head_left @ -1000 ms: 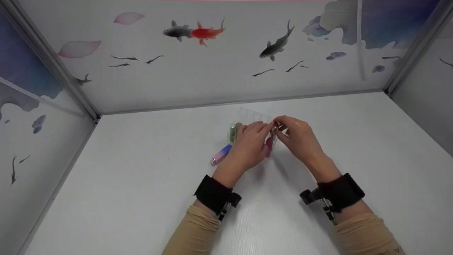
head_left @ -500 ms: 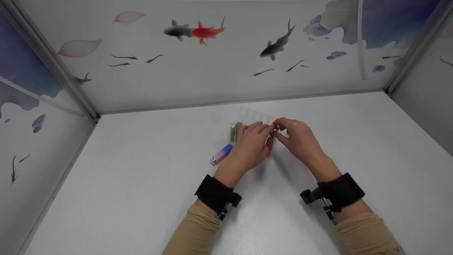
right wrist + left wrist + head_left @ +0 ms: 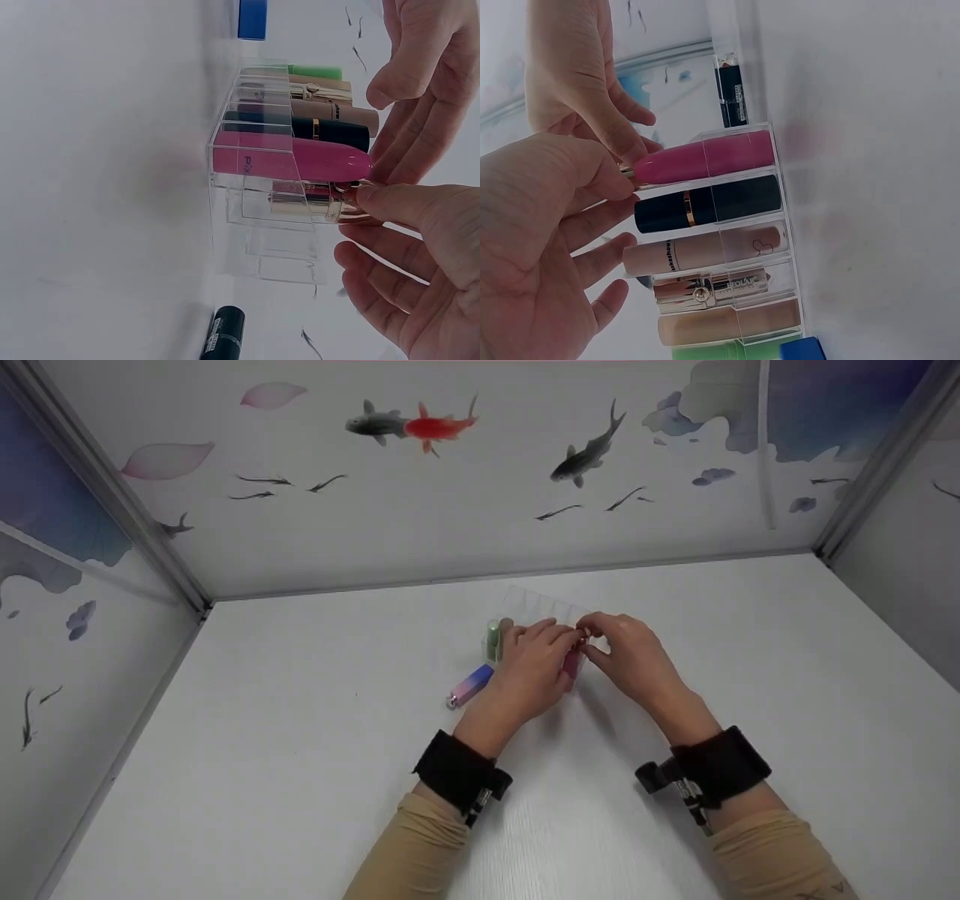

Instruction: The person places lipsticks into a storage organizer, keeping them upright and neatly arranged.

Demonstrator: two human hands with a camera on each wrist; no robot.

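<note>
One clear organizer (image 3: 776, 225) holds seven lipsticks: green (image 3: 727, 350), tan (image 3: 727, 322), gold (image 3: 712, 285), beige (image 3: 705, 251), black (image 3: 712, 204), pink (image 3: 705, 159) and a red-gold one (image 3: 307, 202). Two more lipsticks lie loose on the table: a pink-and-blue one (image 3: 470, 686) and a black one (image 3: 225, 334). Two hands, left (image 3: 529, 667) and right (image 3: 634, 652), are in view.

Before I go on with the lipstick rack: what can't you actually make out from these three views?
- Head view: the clear rack and its tubes are mostly behind the left hand and right hand.
- Right wrist view: the gold-and-red lipstick shows only through the plastic; the fingertips cover its top.
- Left wrist view: the green lipstick is cut off by the bottom edge.
- Labels are too small to read.
</note>
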